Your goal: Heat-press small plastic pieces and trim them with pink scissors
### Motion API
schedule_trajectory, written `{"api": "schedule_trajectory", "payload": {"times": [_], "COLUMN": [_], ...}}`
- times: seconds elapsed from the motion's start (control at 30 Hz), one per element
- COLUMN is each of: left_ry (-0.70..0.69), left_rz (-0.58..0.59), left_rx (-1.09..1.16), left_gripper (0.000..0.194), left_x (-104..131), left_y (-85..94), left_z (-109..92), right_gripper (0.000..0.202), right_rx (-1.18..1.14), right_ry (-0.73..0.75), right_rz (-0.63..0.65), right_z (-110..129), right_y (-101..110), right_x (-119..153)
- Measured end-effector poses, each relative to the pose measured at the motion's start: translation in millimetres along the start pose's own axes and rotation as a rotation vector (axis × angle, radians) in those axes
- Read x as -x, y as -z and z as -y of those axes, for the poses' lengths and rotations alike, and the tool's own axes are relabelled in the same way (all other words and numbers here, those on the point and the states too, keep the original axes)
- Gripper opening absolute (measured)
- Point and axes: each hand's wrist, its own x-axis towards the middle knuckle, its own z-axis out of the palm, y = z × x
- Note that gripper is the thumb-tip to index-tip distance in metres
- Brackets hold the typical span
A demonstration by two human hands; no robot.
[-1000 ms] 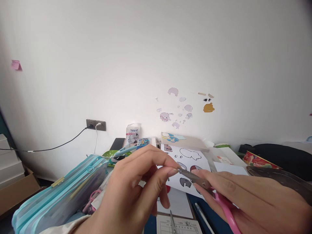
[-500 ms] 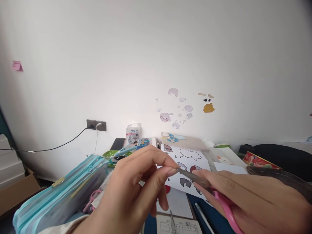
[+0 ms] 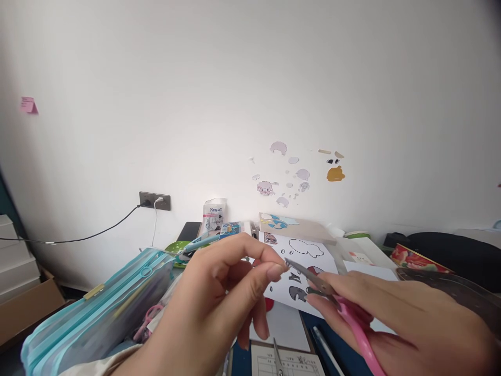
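Observation:
My right hand (image 3: 391,313) grips a pair of scissors (image 3: 352,316) with pink handles, the metal blades pointing left. My left hand (image 3: 230,292) is raised in front of the table, thumb and index finger pinched on a tiny paper piece (image 3: 287,265), mostly hidden by the fingertips. The scissor tips lie right at that piece, close to my left fingertips. Behind both hands lies a white printed sheet (image 3: 313,243) with outlined shapes and grey figures, partly covered by my hands.
A clear zip pouch with blue edging (image 3: 97,308) stands at left. Below my hands lie another metal blade (image 3: 277,357), a printed card (image 3: 260,360) and a pen (image 3: 327,350). Paper cutouts (image 3: 278,148) stick to the wall. A Nexcare packet (image 3: 213,216) stands at the back.
The scissors' blades have tilted and their tips have risen slightly beside the pinched piece. My right fingers have spread further apart at the handles. My left hand has barely shifted.

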Motion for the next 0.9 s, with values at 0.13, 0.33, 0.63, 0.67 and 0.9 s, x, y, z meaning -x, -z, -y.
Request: {"api": "schedule_trajectory", "payload": {"times": [0.13,0.33,0.63,0.67,0.9], "left_ry": [0.103,0.090,0.022,0.019,-0.003], "left_rz": [0.044,0.011,-0.041,-0.044,-0.059], "left_rx": [0.026,-0.050,-0.029,-0.017,0.024], "left_gripper": [0.027,0.028,0.020,0.019,0.020], "left_x": [-5,-8,-6,-6,-7], "left_y": [-2.6,-1.4,0.9,1.3,-1.3], "left_z": [-1,7,7,7,5], "right_gripper": [0.012,0.008,0.017,0.017,0.013], "right_rx": [-0.106,-0.116,-0.022,-0.014,-0.022], "right_ry": [-0.086,-0.149,-0.044,-0.044,-0.075], "right_rz": [-0.036,0.016,0.049,0.049,-0.021], "right_z": [8,8,11,11,15], "right_y": [-3,-8,-9,-9,-11], "right_x": [-10,-10,-13,-12,-8]}}
